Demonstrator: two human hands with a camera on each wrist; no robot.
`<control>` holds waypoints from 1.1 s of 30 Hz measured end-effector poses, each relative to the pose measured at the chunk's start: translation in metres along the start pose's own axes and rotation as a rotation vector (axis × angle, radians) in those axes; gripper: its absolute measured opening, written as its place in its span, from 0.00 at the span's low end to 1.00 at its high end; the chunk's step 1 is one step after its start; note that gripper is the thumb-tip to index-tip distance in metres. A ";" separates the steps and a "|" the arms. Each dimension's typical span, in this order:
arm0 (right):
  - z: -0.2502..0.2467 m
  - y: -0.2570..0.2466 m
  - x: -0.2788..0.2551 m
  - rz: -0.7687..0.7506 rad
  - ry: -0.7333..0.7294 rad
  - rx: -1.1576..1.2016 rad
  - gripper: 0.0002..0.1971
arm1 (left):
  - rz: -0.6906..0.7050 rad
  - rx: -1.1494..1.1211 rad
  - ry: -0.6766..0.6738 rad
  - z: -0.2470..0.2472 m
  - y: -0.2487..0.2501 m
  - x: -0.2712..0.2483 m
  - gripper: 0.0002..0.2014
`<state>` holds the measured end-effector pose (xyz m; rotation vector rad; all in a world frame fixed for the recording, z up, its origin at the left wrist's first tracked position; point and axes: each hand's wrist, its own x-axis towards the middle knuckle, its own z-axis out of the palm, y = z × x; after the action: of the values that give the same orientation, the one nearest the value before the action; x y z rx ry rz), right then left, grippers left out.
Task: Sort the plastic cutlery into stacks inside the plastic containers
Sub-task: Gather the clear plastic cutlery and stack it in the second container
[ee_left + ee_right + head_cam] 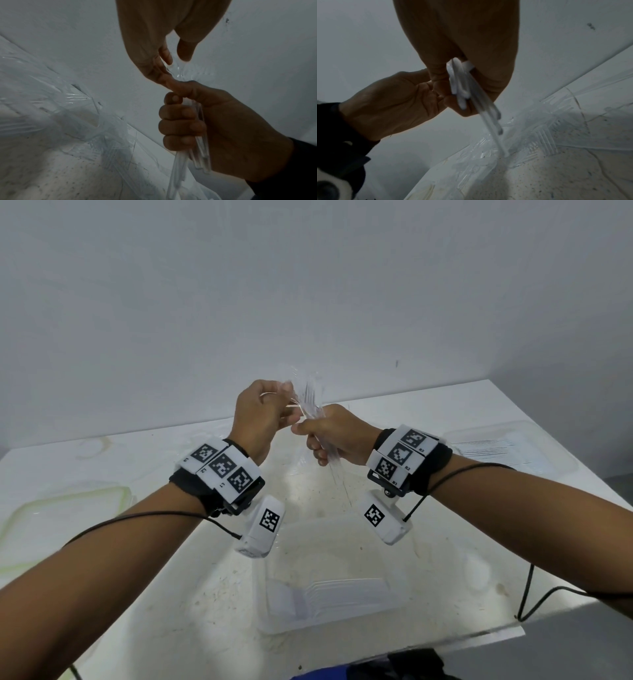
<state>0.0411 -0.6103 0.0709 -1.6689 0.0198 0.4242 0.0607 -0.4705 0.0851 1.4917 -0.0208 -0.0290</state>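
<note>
A bundle of clear plastic forks (313,409) is held upright above the table. My right hand (315,440) grips its handles in a fist. My left hand (286,402) pinches the fork heads at the top, where a thin tan band crosses them. The left wrist view shows the right hand (181,120) wrapped around the handles (202,150) and the left hand (171,59) above it. Seen from the right wrist, the handles (462,89) slant down out of the fist. A clear container (394,559) near me holds a white stack of cutlery (335,597).
Another clear container (555,453) at the far right holds a row of cutlery (486,451). A green-rimmed clear lid (68,508) lies at the left. Loose clear cutlery (72,102) lies on the speckled white table (205,594), under the raised hands. A grey wall stands behind.
</note>
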 end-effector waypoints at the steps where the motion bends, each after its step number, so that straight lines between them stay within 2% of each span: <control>1: 0.000 0.000 0.001 -0.002 0.008 -0.012 0.05 | 0.002 0.010 -0.011 0.001 0.000 -0.001 0.08; 4: 0.002 0.003 0.000 -0.008 0.017 -0.067 0.07 | -0.037 -0.053 0.015 0.001 0.002 -0.001 0.10; 10: 0.003 0.008 -0.002 -0.033 0.034 -0.143 0.12 | -0.044 0.026 -0.011 -0.006 0.002 0.003 0.14; 15: 0.004 0.006 -0.003 -0.086 0.075 -0.176 0.08 | -0.016 0.064 -0.039 -0.002 0.007 -0.001 0.26; 18: 0.003 0.006 -0.003 -0.082 0.057 -0.192 0.12 | -0.001 0.104 -0.054 -0.001 0.011 -0.001 0.31; 21: 0.004 0.005 -0.005 -0.079 0.035 -0.261 0.15 | 0.001 0.123 -0.057 0.001 0.015 0.004 0.27; 23: 0.004 0.004 -0.005 -0.054 0.029 -0.222 0.17 | 0.045 0.170 -0.089 0.003 0.016 0.000 0.22; 27: 0.004 -0.002 -0.005 -0.015 0.031 -0.108 0.06 | 0.121 0.387 -0.194 0.007 0.010 -0.011 0.28; 29: 0.004 -0.002 -0.005 -0.028 0.040 -0.080 0.06 | 0.089 0.342 -0.169 0.008 0.008 -0.008 0.29; 31: 0.004 -0.002 -0.006 -0.032 0.021 -0.034 0.07 | 0.081 0.305 -0.126 0.007 0.006 -0.005 0.26; 33: 0.005 -0.003 -0.008 -0.023 -0.008 0.008 0.07 | 0.092 0.289 -0.138 0.006 0.005 -0.004 0.22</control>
<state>0.0336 -0.6069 0.0758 -1.6581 -0.0035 0.4125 0.0566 -0.4755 0.0907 1.7737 -0.2123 -0.0565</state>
